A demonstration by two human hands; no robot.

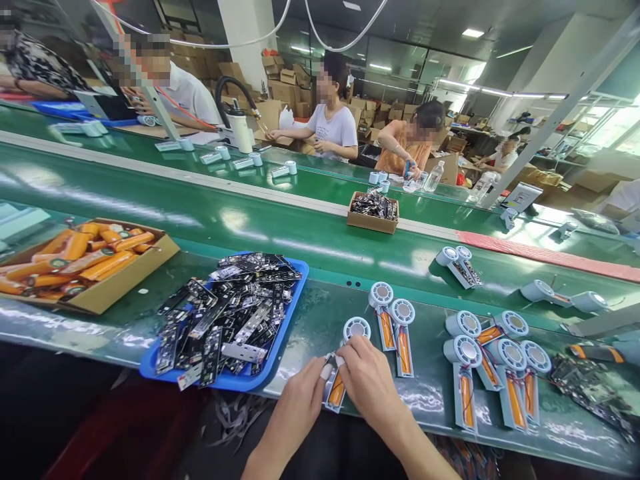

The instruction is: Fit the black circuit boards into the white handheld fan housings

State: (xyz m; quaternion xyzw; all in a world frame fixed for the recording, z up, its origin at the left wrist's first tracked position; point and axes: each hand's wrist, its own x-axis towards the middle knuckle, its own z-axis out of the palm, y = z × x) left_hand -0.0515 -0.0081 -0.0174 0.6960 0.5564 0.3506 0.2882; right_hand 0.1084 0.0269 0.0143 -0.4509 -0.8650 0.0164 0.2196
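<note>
I have both hands on one handheld fan half-shell (345, 363) at the near edge of the green tabletop (320, 320), just right of the blue tray (287, 313) heaped with dark circuit boards (230, 313). My left hand (300, 400) pinches the shell's handle from the left, and my right hand (370, 383) comes over it from the right, fingers closed onto the middle of the handle where the orange battery (337, 392) sits. What the fingertips are pressing there is hidden, possibly a wire or a small board.

The shell lies flat with its long axis running near to far, tilted a little right: round fan head (357, 328) at the far end, handle foot toward me.

As for progress, I judge this a running batch. Two shells with batteries (393, 327) lie side by side just right of my hands, and a cluster of more (495, 363) sits further right, so several pieces look fitted. The cardboard box of orange batteries (75, 263) on the left and the tray both appear well stocked, so plenty is left. Co-workers sit along the far side of the line.
</note>
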